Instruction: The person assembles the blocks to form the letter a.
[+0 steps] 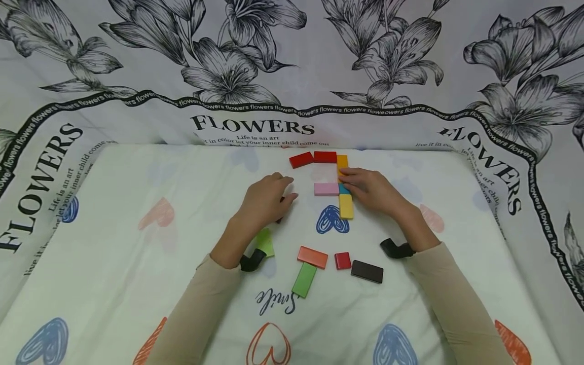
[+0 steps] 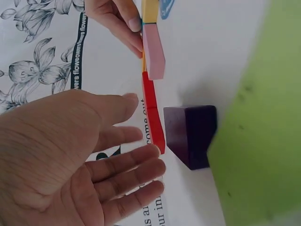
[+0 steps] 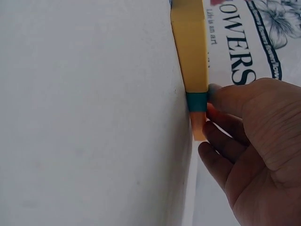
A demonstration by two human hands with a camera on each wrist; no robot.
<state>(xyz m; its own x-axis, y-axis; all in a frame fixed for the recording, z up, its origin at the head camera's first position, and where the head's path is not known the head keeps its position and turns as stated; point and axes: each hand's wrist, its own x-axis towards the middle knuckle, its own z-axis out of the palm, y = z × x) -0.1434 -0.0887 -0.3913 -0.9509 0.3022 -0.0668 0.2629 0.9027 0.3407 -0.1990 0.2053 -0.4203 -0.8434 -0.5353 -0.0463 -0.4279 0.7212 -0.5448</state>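
Right hand (image 1: 374,190) has its fingers extended against the near side of the blue block (image 1: 344,189) and orange block (image 1: 342,161), touching without wrapping round; left hand (image 1: 264,200) is loose, grasping nothing, dark purple block (image 2: 200,136) just beside its fingers. Blue sits between orange and yellow block (image 1: 346,207), pink block (image 1: 326,189) alongside; two red blocks (image 1: 325,157) run from orange's far end toward the left-hand side.

Soft even light in head view, dim grey right wrist view, near green block (image 2: 258,117) blurred

Perhaps a home, with flower-print cloth (image 1: 315,61)
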